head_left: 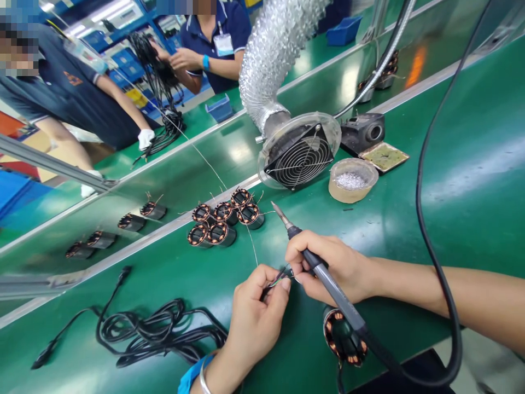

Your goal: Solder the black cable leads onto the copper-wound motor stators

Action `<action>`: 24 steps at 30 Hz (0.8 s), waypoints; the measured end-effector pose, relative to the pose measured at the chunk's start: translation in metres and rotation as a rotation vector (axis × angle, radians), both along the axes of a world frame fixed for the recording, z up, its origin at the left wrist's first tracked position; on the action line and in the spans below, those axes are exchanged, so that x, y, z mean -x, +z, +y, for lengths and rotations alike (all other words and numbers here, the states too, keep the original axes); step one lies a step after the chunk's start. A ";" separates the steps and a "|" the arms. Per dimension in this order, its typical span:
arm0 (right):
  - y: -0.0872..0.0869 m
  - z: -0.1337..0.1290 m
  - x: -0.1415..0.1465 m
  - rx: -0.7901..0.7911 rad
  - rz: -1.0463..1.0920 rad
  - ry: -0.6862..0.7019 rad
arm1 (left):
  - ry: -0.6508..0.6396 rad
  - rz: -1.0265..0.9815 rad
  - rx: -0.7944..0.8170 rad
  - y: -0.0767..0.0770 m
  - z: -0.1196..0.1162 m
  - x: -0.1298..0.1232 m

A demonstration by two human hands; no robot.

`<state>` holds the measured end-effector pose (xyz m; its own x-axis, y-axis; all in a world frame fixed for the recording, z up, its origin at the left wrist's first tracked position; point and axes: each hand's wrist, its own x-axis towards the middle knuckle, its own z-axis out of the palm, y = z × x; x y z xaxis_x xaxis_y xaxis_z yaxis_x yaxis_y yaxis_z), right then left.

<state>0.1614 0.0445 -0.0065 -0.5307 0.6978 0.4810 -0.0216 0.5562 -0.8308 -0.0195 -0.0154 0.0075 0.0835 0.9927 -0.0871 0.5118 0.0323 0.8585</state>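
My left hand [259, 312] pinches the end of a dark cable with thin coloured wires [275, 283] between thumb and fingers. Close beside it on the right, my right hand [332, 265] is closed around a soldering iron [334, 287], whose tip points up and left. The fingertips of my right hand are near the wires; whether they touch them I cannot tell. Below my right hand lies a round copper-wound stator [344, 337], partly behind the iron. A coiled black power cord [164, 331] rests on the green bench to the left of my left hand.
Several stators [220, 232] stand in a cluster beyond my hands. A fume fan [303, 158] on a silver duct, a round bowl [353, 189], a sponge tray [385, 157] and an iron holder [365, 131] stand behind. The iron's cable [419, 191] loops at right. Two people work across the partition.
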 end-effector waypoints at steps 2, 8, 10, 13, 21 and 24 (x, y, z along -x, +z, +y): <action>0.000 0.000 0.000 0.004 0.003 0.003 | 0.000 -0.002 0.004 0.000 0.000 0.001; -0.003 0.001 0.000 -0.001 0.031 0.011 | 0.016 -0.024 0.029 -0.002 -0.002 0.005; -0.004 0.000 0.000 0.003 0.032 0.007 | 0.034 -0.047 0.048 -0.002 -0.002 0.006; -0.005 0.000 0.000 -0.014 0.046 0.004 | 0.043 -0.085 0.091 -0.002 -0.002 0.008; -0.007 0.003 0.001 -0.062 0.087 0.001 | 0.049 -0.173 0.150 -0.003 0.001 0.008; -0.008 0.003 0.001 -0.056 0.091 -0.001 | 0.045 -0.160 0.160 -0.001 0.002 0.006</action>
<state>0.1607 0.0475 -0.0141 -0.4827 0.6687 0.5656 -0.0951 0.6019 -0.7929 -0.0259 -0.0133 0.0068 0.0650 0.9702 -0.2334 0.3642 0.1947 0.9108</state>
